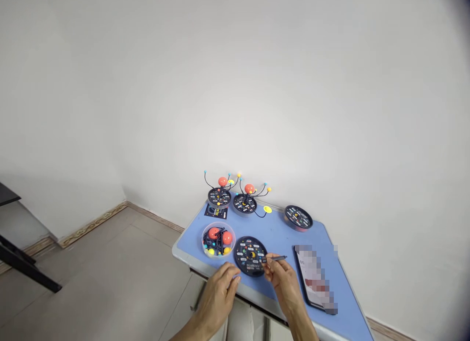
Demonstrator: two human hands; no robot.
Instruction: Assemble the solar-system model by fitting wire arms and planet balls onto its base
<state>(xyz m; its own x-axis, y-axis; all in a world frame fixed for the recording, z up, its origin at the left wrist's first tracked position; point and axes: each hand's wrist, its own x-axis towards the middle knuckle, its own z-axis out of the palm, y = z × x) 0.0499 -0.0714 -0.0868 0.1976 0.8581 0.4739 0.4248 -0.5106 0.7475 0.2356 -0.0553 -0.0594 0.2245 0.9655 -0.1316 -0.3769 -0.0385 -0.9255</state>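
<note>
Pinching a slim black rod (281,258), the right hand (282,276) is sitting at the right rim of a round printed disc (246,249), lying flat on the blue tabletop (264,228). Left hand (220,288) is resting bent by the lower-left rim (underside hidden; can't tell if holding anything). Clear tub (218,223) is holding glossy red balls (227,237) among black parts (219,245). Grip is hiding part of the rod; pixelation is masking the phone (310,282).
</note>
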